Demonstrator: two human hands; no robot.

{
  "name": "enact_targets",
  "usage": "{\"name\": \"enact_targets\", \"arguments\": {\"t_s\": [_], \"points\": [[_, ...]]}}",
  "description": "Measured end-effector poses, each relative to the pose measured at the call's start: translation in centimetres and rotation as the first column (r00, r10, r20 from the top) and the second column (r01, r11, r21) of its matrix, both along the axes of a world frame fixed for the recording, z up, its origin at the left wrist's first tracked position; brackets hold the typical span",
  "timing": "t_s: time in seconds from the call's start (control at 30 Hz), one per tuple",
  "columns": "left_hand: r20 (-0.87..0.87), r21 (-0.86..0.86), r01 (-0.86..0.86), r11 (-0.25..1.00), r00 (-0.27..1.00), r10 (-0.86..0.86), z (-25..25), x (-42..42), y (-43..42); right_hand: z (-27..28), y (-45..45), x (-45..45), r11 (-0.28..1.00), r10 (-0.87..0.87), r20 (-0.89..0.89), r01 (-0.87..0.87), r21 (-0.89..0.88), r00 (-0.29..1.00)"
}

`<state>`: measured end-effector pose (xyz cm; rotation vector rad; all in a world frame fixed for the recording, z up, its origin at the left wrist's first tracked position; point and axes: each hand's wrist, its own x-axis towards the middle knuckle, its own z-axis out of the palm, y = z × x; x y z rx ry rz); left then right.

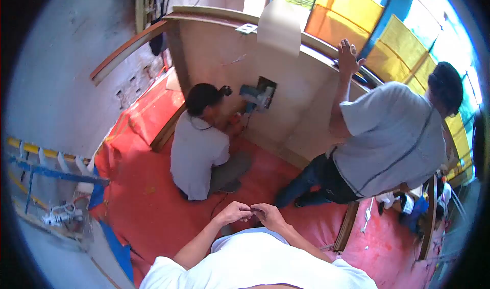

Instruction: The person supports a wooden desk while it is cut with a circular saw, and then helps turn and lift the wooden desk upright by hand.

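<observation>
"Small dark thing (252, 210) between the fingertips, do you see it?"

"I do, just in front of the white shirt (265, 261), low in the middle of the view. It's too small to say what it is."

"And the left hand (235, 212)?"

"Fingers bent, tips meeting those of the right hand (269, 216). That one is curled the same way. I can't tell which of them pinches the thing, or how firmly."

"What lies below them?"

"A red floor covering (145, 166). A seated person (199, 151) is on it, facing a big upright wooden panel (209, 49), with a blue-grey power tool (249, 92) against the panel in front of them."

"Is their hand on the tool?"

"I can't make out the grip; the arm and the body are in the way."

"Who's on the right?"

"A standing person (393, 133) in a grey shirt, with a raised hand (349, 58), its fingers spread, near the panel's top edge. A length of wood (347, 227) lies on the covering, right of the two joined hands."
</observation>
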<state>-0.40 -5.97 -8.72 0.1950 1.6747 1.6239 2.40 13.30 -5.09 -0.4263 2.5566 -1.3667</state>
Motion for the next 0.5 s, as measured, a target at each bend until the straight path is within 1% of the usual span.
{"name": "enact_targets", "arguments": {"t_s": [0.07,0.1,0.13,0.17,0.2,0.23,0.27,0.3,0.33,0.37,0.4,0.43,0.5], "points": [[-0.078,-0.033,0.042,0.999,0.996,-0.045,0.9,-0.8,0.7,-0.3,0.9,0.0,0.997,-0.077,0.013,0.077,-0.029,0.997],[-0.11,-0.057,0.026,0.998,0.993,-0.032,1.9,-0.7,1.0,0.7,0.6,0.3,0.992,-0.121,0.046,0.123,-0.036,0.992],[-0.147,-0.074,0.039,0.996,0.988,-0.05,3.0,-0.4,1.2,0.5,0.7,0.4,0.992,-0.12,0.034,0.121,-0.021,0.992],[-0.191,-0.116,0.051,0.992,0.979,-0.073,4.5,0.0,1.5,1.0,0.7,0.7,0.997,-0.079,0.055,0.08,-0.018,0.995],[-0.242,-0.149,0.061,0.987,0.966,-0.096,4.6,-0.1,1.9,0.3,1.3,0.8,0.996,-0.051,0.04,0.054,-0.074,0.998],[-0.275,-0.155,0.07,0.985,0.955,-0.111,2.0,0.0,1.8,-0.2,1.1,1.1,0.992,-0.097,0.001,0.097,-0.085,0.995],[-0.179,-0.088,0.033,0.996,0.983,-0.049,3.2,0.6,2.3,-1.7,1.4,1.1,0.989,-0.082,-0.002,0.081,-0.124,0.997],[-0.097,-0.081,-0.02,0.996,0.995,0.012,2.1,0.8,2.6,-1.8,1.9,1.0,0.995,-0.05,-0.094,0.042,-0.089,0.994],[-0.113,-0.163,0.005,0.987,0.993,-0.024,3.0,0.8,3.1,-3.7,2.5,0.5,0.998,0.01,-0.197,-0.021,-0.051,0.98],[-0.087,-0.169,0.005,0.986,0.996,-0.02,0.8,0.8,3.1,-2.9,3.0,0.8,0.994,0.015,-0.21,-0.038,-0.107,0.978],[-0.06,-0.141,-0.016,0.99,0.998,0.007,-0.3,1.2,3.8,-3.8,3.6,0.8,0.994,0.01,-0.205,-0.032,-0.102,0.979],[-0.026,-0.115,-0.039,0.993,0.999,0.036,0.5,1.8,4.9,-3.4,4.0,1.3,0.995,0.007,-0.195,-0.027,-0.099,0.981],[-0.072,-0.11,0.063,0.992,0.995,-0.071,2.5,1.8,6.6,-3.3,5.8,2.0,0.992,-0.035,-0.21,0.008,-0.129,0.977]]}}
